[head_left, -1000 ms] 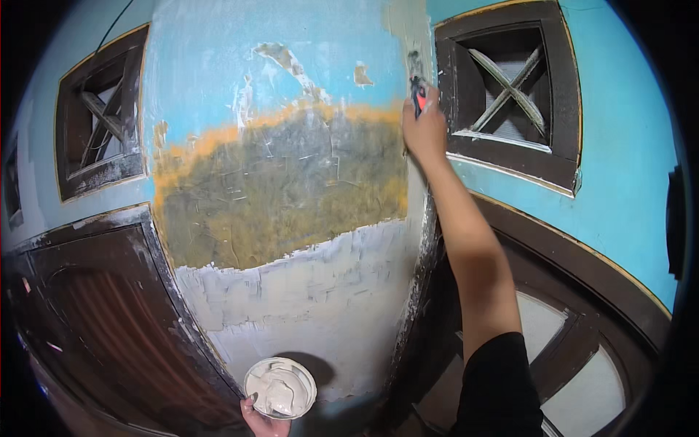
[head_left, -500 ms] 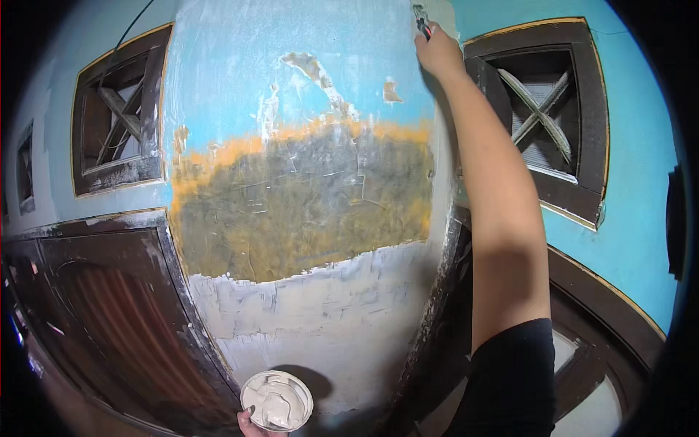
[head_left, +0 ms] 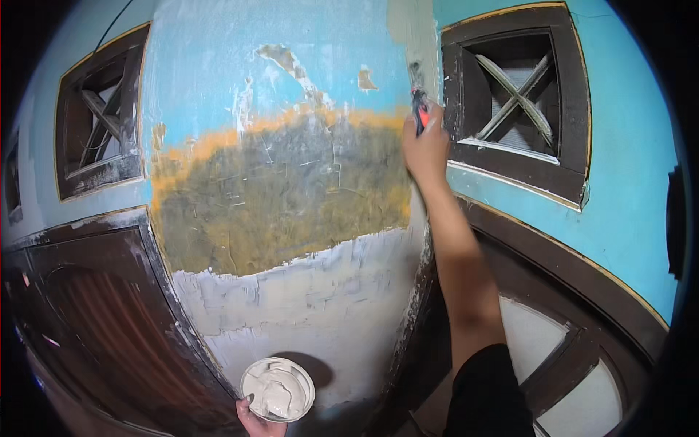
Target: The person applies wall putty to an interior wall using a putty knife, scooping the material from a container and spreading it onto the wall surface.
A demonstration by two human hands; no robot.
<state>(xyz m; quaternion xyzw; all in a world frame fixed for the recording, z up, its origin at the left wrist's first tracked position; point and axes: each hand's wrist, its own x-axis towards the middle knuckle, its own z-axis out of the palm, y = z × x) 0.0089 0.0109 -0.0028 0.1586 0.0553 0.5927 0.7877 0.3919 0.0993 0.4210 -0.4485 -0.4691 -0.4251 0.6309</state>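
Observation:
My right hand is closed around the red and black handle of a putty knife. The arm is raised, and the knife's blade, blurred, lies against the wall's right edge strip beside the right window. Low in front of me, my left hand grips the rim of a round, pale tub, its thumb over the edge. Creamy off-white filler sits in the tub with a folded, smeared surface. The wall ahead is light blue on top, has a rough brown-grey patch with orange edges, and is whitish below.
Dark wooden windows with crossed slats flank the wall, one on the left and one on the right. A dark panelled door stands at lower left. Another dark frame with pale panes is at lower right.
My right hand has come down along the wall's right edge with the putty knife. The whole view has shifted slightly, while my left hand still holds the tub.

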